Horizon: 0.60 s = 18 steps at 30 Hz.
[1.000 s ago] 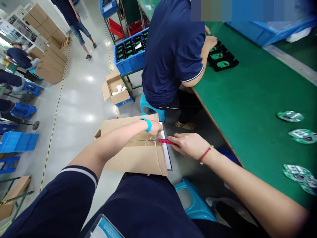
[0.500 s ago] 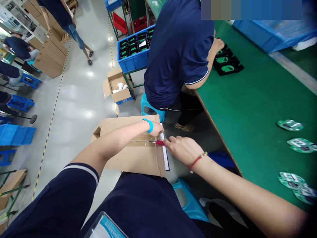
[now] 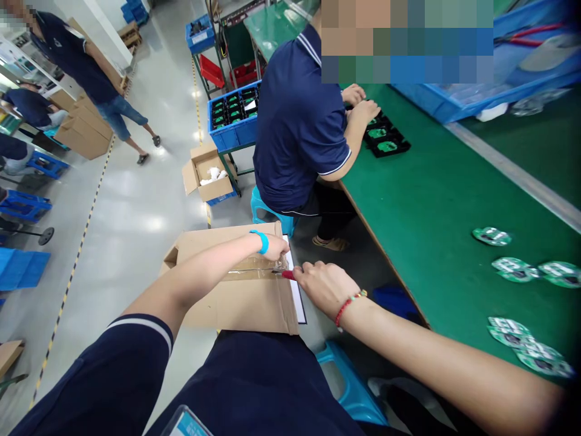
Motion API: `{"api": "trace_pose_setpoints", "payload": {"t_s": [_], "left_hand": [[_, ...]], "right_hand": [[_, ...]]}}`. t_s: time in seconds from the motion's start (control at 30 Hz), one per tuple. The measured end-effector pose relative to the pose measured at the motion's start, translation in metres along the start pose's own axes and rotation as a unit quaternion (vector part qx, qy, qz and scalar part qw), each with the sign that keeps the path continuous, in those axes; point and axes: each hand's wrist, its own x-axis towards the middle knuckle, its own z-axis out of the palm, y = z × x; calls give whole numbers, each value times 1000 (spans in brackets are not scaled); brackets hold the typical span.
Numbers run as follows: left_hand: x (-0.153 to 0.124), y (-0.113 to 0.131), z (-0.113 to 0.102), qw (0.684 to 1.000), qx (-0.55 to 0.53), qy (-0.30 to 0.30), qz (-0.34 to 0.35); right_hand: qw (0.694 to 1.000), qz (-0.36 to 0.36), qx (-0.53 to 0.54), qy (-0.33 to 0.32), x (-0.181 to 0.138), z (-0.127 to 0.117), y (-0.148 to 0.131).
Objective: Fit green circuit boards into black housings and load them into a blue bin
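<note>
A closed cardboard box point(image 3: 240, 297) lies in front of my lap, its top seam covered with clear tape point(image 3: 254, 269). My left hand point(image 3: 276, 248), with a blue band at the wrist, presses down on the box's far right corner beside the tape. My right hand point(image 3: 323, 286) is closed round a red-handled tool point(image 3: 287, 274) whose tip sits at the end of the taped seam on the box's right edge. A white label point(image 3: 296, 289) runs down the box's right side.
A green workbench point(image 3: 431, 200) runs along my right with round green circuit boards point(image 3: 512, 266) on it. A seated person in a dark blue shirt point(image 3: 297, 127) works ahead over black trays point(image 3: 385, 139). Blue crates point(image 3: 233, 118), an open carton point(image 3: 206, 175) and stacked boxes stand on the floor.
My right hand has slid the red tool leftward along the seam, so less of it shows. My view has tilted up a little; the left hand stays on the corner.
</note>
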Motion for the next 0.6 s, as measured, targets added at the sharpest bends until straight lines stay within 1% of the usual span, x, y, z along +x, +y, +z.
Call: {"api": "trace_pose_setpoints", "payload": {"t_s": [0.1, 0.17, 0.27, 0.33, 0.37, 0.4, 0.43, 0.47, 0.5, 0.53, 0.6], "left_hand": [[-1, -1, 1, 1000, 0, 8, 4], [-1, -2, 2, 1000, 0, 20, 12], [-1, -5, 3, 999, -3, 23, 22], [-1, -6, 2, 1000, -2, 18, 23], [0, -6, 2, 1000, -1, 16, 24], [1, -6, 2, 1000, 0, 16, 26], [2, -6, 2, 999, -2, 17, 28], [3, -6, 2, 999, -6, 16, 29], [4, -5, 1, 999, -12, 10, 29], [4, -5, 1, 1000, -18, 3, 26], [5, -4, 1, 1000, -22, -6, 14]], "right_hand": [[1000, 11, 4, 0, -2, -1, -3], [1000, 4, 4, 14, -6, 0, 0], [1000, 21, -3, 23, -17, 9, 15], [998, 55, 12, 20, -29, 23, 31], [996, 74, 37, 31, -35, 34, 39], [991, 93, 81, 54, -41, 46, 44], [979, 118, 144, 83, -46, 60, 47], [956, 149, 225, 114, -49, 75, 46], [920, 184, 316, 140, -50, 89, 41], [872, 212, 414, 156, -49, 103, 32], [754, 230, 588, 183, -39, 128, 4]]}}
